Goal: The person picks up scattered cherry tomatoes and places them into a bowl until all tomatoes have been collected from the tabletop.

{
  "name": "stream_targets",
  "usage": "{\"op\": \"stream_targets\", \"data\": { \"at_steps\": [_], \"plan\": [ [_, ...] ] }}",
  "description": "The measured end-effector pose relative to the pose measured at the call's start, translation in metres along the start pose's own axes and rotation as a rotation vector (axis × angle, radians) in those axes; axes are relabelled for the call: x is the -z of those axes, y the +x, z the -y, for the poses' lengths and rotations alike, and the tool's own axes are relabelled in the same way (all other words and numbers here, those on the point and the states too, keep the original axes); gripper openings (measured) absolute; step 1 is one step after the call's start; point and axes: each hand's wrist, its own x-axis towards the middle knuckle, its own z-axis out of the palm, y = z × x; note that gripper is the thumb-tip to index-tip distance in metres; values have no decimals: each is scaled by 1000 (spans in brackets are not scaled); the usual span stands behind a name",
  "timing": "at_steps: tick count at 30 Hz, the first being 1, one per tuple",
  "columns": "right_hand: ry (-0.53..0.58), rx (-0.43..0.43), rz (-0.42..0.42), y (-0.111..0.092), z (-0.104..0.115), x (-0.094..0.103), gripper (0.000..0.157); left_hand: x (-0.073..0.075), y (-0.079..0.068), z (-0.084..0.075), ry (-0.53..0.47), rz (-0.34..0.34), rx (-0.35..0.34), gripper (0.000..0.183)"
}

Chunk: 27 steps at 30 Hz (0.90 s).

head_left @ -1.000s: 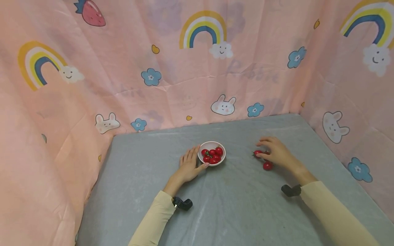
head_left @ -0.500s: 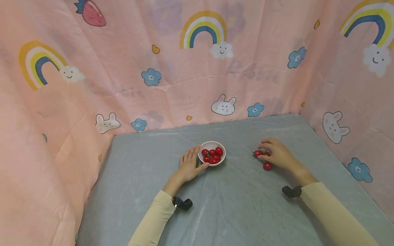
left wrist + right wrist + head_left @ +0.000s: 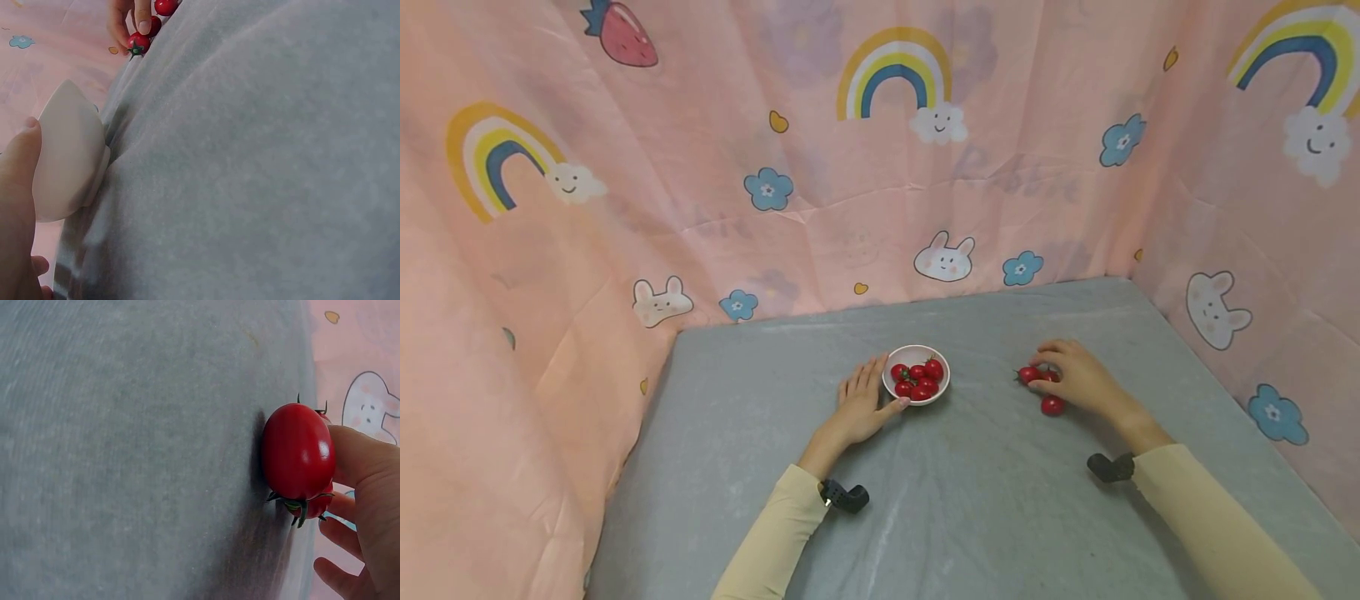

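Apparently picking-up step: right hand (image 3: 1081,377), half closed, curls round cherry tomato (image 3: 1027,376) right of white bowl (image 3: 912,354); left hand (image 3: 859,408), loosely spread, touches bowl. Next move likely calls for secure pinch.

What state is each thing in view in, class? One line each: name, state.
White bowl: upright, uncovered
Tomatoes in the bowl: red, some with green tops
Loose tomatoes: red, lying close together
Left hand: resting against the bowl
Right hand: at the loose tomatoes; grip unclear
Grey cloth: spread out, lightly wrinkled
Pink curtain: hanging, creased
Black wrist cameras: worn, one per wrist
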Motion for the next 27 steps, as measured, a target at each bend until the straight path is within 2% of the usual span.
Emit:
{"op": "stream_targets", "data": {
  "at_steps": [27],
  "plan": [
    [16,-10,-17,2,1,-2,31,-5,2,5,-4,-3,-9,92]
  ]
}}
